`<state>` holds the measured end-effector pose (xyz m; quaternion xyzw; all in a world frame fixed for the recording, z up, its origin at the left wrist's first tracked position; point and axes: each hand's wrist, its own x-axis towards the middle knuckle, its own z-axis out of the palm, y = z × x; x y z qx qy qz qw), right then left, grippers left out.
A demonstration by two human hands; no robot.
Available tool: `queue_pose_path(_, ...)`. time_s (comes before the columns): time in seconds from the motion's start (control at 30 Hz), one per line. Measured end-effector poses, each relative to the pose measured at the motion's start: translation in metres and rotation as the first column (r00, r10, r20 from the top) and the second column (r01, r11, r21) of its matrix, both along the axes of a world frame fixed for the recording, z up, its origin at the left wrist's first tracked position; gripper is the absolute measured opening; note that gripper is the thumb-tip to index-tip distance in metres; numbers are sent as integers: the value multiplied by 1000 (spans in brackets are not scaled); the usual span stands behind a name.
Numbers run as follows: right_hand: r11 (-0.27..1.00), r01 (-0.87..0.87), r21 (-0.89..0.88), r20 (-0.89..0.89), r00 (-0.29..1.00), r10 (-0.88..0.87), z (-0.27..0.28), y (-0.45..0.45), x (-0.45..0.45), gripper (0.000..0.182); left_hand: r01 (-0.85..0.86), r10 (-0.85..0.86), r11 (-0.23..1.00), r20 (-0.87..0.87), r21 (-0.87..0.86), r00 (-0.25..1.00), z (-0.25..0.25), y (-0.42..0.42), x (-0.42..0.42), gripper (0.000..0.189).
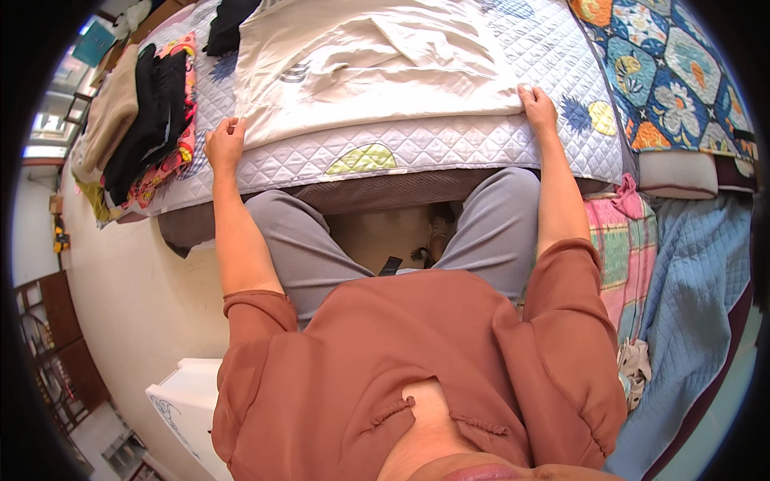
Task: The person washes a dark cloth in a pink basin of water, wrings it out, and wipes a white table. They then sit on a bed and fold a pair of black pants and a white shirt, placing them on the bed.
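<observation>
A white cloth garment lies spread and slightly wrinkled on a quilted bed cover with fruit prints. At the garment's near left corner, my left hand pinches its edge between thumb and fingers. My right hand grips the near right corner the same way. The near edge runs fairly straight between both hands. The garment's far end passes out of the top of the view.
Folded black clothes and a beige garment lie on pink printed cloth at the left. More black cloth is beyond my left hand. A patterned quilt and a blue quilted cover are at the right; a white cabinet stands lower left.
</observation>
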<state>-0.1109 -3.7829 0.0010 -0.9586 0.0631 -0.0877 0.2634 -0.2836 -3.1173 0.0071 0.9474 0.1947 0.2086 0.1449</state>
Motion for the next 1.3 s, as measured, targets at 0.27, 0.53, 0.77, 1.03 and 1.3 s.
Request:
queue_pose_path(0.27,845,-171,507,256,966,42,16,7,-18,29,167,-92,664,142,-729,986,-4,28,-20,27)
queue_pose_path(0.53,964,27,-266,346,936,69,33,29,-29,30,-4,-52,972,-233,-234,971,-5,24,-31,35)
queue_pose_path(0.77,912,-378,-161,300,861,410,86,172,-29,15,35,-17,922,50,-387,999,-5,15,-59,38)
queue_pose_path(1.03,869,-254,-425,10,958,285,42,256,4,38,67,6,933,202,-354,979,-12,-3,-90,34)
queue_pose_path(1.3,876,-256,-408,366,833,414,108,219,47,26,230,-41,648,269,-726,962,-22,16,-68,18)
